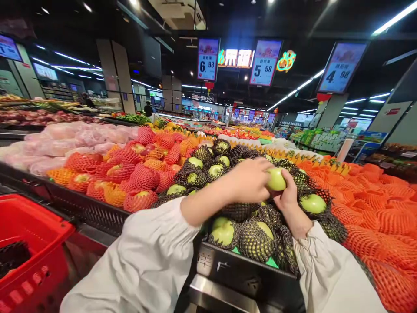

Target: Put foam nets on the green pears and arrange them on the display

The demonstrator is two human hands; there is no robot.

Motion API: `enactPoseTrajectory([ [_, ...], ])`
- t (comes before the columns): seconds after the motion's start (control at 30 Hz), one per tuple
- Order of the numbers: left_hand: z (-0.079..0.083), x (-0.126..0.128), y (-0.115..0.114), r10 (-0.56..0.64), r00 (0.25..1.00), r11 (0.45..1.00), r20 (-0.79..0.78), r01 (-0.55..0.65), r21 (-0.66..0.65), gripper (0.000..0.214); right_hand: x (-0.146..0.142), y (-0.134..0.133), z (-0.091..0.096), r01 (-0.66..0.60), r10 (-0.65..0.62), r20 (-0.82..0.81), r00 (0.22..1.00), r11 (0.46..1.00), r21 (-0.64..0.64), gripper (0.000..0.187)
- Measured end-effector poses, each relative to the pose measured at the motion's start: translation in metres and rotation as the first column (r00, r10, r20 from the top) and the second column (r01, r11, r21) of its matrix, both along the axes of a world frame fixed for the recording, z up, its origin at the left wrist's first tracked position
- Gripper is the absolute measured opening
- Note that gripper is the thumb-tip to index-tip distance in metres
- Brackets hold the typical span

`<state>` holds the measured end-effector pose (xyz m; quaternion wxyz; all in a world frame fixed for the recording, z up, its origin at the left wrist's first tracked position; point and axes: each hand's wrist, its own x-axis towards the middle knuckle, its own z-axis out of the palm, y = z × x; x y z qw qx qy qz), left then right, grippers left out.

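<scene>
A bare green apple [276, 178] is held between both my hands above a heap of green apples in black foam nets [254, 239]. My left hand [249, 180] closes over the apple from the left. From below right, my right hand [288, 194] grips it too. Both arms wear white sleeves. More netted green apples [313, 202] lie just right of my hands.
A red shopping basket [31, 250] with dark netting inside stands at lower left. Red and orange netted fruit [130, 171] fills the bin to the left, orange nets [384, 217] the right. The display's black metal edge [241, 271] runs below my arms. Price signs hang overhead.
</scene>
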<state>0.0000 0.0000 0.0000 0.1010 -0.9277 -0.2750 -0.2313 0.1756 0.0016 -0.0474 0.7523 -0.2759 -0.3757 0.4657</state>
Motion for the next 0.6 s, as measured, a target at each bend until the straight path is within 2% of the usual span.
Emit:
enactPoseTrajectory([
  [0.07, 0.005, -0.007, 0.021, 0.082, 0.997, 0.996, -0.011, -0.082, -0.041, 0.020, 0.000, -0.003, 0.002, -0.029, 0.029, 0.032, 0.999, 0.999, -0.018, 0.038],
  [0.2, -0.009, -0.018, 0.064, 0.126, 0.992, 0.985, -0.005, -0.125, -0.121, 0.020, 0.000, -0.004, 0.001, -0.062, 0.065, 0.078, 0.995, 0.997, -0.045, 0.046],
  [0.27, -0.016, -0.020, 0.073, 0.143, 0.989, 0.983, 0.043, -0.137, -0.122, 0.023, 0.001, -0.004, -0.001, -0.069, 0.075, 0.106, 0.992, 0.996, -0.055, 0.047],
  [0.33, -0.016, -0.023, 0.071, 0.184, 0.968, 0.979, 0.169, -0.167, -0.114, 0.027, 0.000, -0.002, -0.001, -0.066, 0.075, 0.141, 0.987, 0.996, -0.066, 0.047],
  [0.47, -0.009, -0.028, 0.061, 0.232, 0.820, 0.973, 0.524, -0.188, -0.136, 0.025, -0.002, 0.011, 0.008, 0.001, 0.040, 0.210, 0.977, 0.981, -0.193, 0.042],
  [0.53, -0.008, -0.029, 0.061, 0.219, 0.737, 0.976, 0.640, -0.151, -0.160, 0.027, -0.004, 0.021, 0.013, 0.053, 0.021, 0.254, 0.967, 0.958, -0.282, 0.040],
  [0.6, -0.009, -0.028, 0.064, 0.192, 0.634, 0.978, 0.749, -0.060, -0.200, 0.030, -0.006, 0.029, 0.014, 0.094, -0.006, 0.286, 0.958, 0.950, -0.297, 0.040],
])
